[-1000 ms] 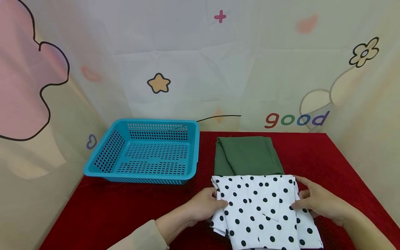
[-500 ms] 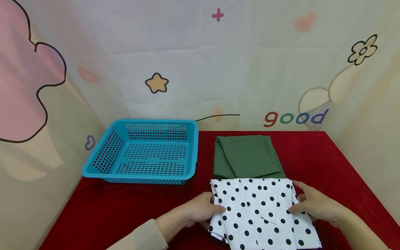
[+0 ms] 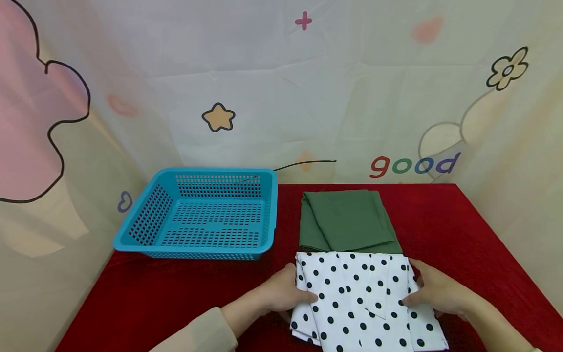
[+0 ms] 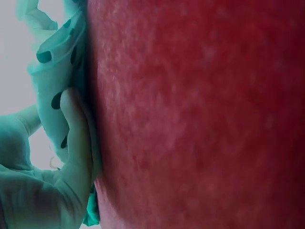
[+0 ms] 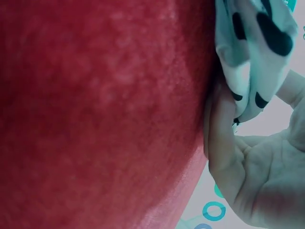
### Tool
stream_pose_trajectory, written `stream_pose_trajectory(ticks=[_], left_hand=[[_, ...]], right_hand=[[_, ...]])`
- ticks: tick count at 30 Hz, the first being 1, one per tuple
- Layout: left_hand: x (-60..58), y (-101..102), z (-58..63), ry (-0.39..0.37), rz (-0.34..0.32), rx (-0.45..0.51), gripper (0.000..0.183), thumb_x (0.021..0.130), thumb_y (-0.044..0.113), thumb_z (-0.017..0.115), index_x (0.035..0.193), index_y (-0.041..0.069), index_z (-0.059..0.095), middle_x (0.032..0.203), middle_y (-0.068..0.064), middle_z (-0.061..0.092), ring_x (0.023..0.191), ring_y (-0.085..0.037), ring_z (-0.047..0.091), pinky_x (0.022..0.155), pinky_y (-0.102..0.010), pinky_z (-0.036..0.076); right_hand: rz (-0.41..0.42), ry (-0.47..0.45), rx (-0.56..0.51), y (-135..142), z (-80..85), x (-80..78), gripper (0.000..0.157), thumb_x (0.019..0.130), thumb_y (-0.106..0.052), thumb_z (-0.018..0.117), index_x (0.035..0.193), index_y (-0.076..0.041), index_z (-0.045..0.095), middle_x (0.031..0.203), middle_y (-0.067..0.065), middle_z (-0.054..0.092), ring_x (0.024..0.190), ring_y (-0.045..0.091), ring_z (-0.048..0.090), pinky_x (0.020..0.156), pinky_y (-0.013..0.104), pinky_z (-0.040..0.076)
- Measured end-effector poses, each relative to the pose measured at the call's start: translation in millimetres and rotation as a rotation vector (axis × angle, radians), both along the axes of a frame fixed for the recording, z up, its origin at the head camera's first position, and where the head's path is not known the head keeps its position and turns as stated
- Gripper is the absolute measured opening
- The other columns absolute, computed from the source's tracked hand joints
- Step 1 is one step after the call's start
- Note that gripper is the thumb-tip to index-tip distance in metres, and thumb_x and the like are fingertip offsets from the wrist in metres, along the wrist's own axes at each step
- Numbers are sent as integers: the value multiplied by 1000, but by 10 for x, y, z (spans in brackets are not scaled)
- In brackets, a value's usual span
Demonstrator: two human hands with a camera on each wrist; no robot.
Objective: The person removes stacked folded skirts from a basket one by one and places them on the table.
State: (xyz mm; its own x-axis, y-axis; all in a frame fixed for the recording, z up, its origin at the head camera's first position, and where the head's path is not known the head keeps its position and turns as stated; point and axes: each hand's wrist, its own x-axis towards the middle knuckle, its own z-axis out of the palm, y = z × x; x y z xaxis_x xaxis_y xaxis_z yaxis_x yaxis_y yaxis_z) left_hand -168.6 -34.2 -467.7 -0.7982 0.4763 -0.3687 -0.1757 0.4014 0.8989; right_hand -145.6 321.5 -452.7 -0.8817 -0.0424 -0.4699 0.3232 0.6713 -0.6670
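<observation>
A folded white garment with black dots [image 3: 352, 303] lies at the near edge of the head view, its lower end cut off by the frame. My left hand [image 3: 281, 291] grips its left side, thumb on top and fingers under the layers; the left wrist view shows those fingers [image 4: 78, 138] low against the red cloth. On the opposite side my right hand [image 3: 440, 291] holds the right edge the same way, and in the right wrist view its fingers [image 5: 223, 129] reach beneath the fabric. Just beyond the garment is a folded dark green cloth [image 3: 347, 220], its front edge bordering the dotted one.
A blue perforated plastic basket [image 3: 273, 215] with nothing in it stands at the back left. Red cloth [image 3: 198, 283] covers the table. Behind and at both sides hangs a pale printed curtain [image 3: 272, 88].
The dotted garment has shifted slightly toward me with both hands on it, so more of the green cloth's front edge shows. The head view has drifted a little.
</observation>
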Motion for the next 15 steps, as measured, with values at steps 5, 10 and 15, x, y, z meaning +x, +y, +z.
stream_pose_trajectory(ticks=[5, 10, 15], left_hand=[[-53, -38, 55, 146, 22, -214, 62, 82, 25, 89, 119, -1, 46, 82, -11, 63, 55, -24, 67, 44, -39, 57], [-110, -79, 201, 273, -2, -353, 57, 81, 34, 87, 110, 4, 49, 71, -11, 60, 47, -24, 63, 45, -35, 54], [-158, -103, 442, 366, -69, -362, 42, 90, 38, 79, 100, 7, 54, 64, -7, 59, 47, -18, 60, 47, -31, 48]], right_hand=[[27, 34, 100, -26, 20, -52, 114, 71, -22, 94, 155, 9, 25, 107, 17, 63, 79, 22, 70, 63, 44, 64], [102, 104, 300, -16, 150, -141, 117, 69, -38, 95, 150, 16, 31, 103, 16, 64, 84, 21, 62, 67, 41, 63], [143, 203, 327, -17, 376, -225, 108, 80, -42, 87, 152, 15, 31, 110, 22, 63, 94, 28, 62, 70, 42, 61]])
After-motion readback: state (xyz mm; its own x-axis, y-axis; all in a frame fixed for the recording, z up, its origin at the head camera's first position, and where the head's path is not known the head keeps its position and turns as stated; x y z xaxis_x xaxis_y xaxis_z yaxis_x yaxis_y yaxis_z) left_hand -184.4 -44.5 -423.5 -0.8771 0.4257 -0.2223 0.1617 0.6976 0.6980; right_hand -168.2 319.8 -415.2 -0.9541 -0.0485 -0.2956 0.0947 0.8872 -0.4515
